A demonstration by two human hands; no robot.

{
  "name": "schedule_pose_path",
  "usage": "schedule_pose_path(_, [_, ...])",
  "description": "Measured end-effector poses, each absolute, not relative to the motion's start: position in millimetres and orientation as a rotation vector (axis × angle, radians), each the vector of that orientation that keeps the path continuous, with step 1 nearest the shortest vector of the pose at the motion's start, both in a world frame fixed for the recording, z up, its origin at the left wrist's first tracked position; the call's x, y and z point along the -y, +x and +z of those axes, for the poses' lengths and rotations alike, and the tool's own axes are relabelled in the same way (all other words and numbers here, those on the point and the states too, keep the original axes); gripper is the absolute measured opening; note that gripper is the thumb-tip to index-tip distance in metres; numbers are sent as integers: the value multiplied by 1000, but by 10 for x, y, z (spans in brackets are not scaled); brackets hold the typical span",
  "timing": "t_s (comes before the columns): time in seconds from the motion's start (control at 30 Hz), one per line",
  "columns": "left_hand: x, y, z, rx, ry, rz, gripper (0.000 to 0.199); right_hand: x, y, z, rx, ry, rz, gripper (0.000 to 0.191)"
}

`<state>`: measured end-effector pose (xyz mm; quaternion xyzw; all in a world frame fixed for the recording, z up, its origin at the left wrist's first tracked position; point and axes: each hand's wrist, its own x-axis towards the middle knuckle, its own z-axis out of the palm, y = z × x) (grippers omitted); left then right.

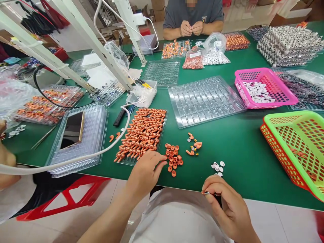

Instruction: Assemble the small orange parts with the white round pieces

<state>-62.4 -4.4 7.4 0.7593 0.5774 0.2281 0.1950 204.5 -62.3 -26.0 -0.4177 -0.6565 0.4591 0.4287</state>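
My left hand [149, 170] reaches over the green table, thumb and forefinger close together beside a pile of orange round caps [173, 159]; whether anything is between the fingertips cannot be made out. Just left of it lies a tray of orange stem-shaped parts [143, 133]. At the table's front edge, my right hand [225, 202] pinches a small piece [207, 193] with a white and dark surface. White discs [218, 167] are scattered beyond that hand. Between the hands, farther back, sit loose orange pieces [194, 145] with yellow and grey bits.
Clear plastic tray [206, 99] behind; pink basket [265, 88] of white discs and green basket [303, 148] at right. A white cable [111, 145] crosses the left side near a phone [72, 130] on stacked trays. A person [193, 20] sits opposite; another's arm shows at far left.
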Motion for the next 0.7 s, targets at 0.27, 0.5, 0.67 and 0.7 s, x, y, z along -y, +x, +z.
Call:
schedule_pose_path(0.27, [-138, -694, 32, -1606, 2395, 315, 14, 589, 1992, -249, 1672, -1011, 1174, 19])
schedule_pose_path(0.5, [-209, -763, 12, -1482, 2523, 187, 20, 625, 1983, -286, 1623, -967, 1262, 16])
schedule_pose_path(0.67, [-142, -738, 104, -1412, 2485, 478, 10, 625, 1979, -289, 1584, -950, 1230, 17])
schedule_pose_path(0.7, [-113, -693, 119, -1360, 2437, 555, 9, 624, 1977, -288, 1575, -956, 1207, 18])
